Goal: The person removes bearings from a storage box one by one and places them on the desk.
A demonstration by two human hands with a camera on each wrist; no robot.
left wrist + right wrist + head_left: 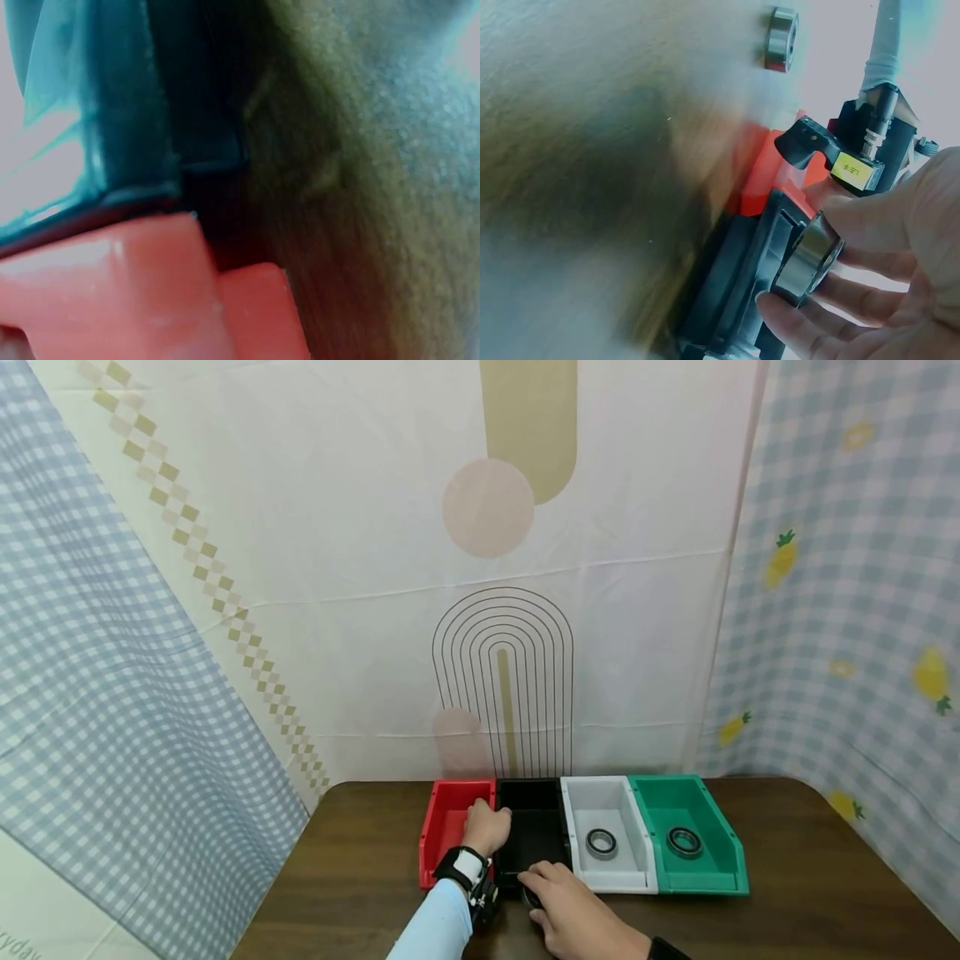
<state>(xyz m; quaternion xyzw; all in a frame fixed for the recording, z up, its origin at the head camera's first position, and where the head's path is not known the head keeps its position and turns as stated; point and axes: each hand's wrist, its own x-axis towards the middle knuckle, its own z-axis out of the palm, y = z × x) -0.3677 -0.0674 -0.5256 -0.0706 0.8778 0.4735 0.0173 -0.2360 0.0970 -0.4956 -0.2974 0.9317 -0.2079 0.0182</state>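
My right hand (581, 914) pinches a ball bearing (808, 259) between thumb and fingers, at the front lip of the black bin (534, 839). In the head view that bearing is mostly hidden by the fingers. My left hand (486, 828) reaches over the red bin (448, 827), fingers bent down near its wall beside the black bin. I cannot tell whether the left hand holds anything. The left wrist view shows only the red bin's corner (165, 292) against the black bin's edge (112, 112) and the table.
One bearing (602, 857) lies in the white bin (600, 797), another (684, 856) in the green bin (716, 852). The bins stand side by side at the back of the brown table (360, 852), before a hanging cloth. A further bearing (781, 41) shows in the right wrist view.
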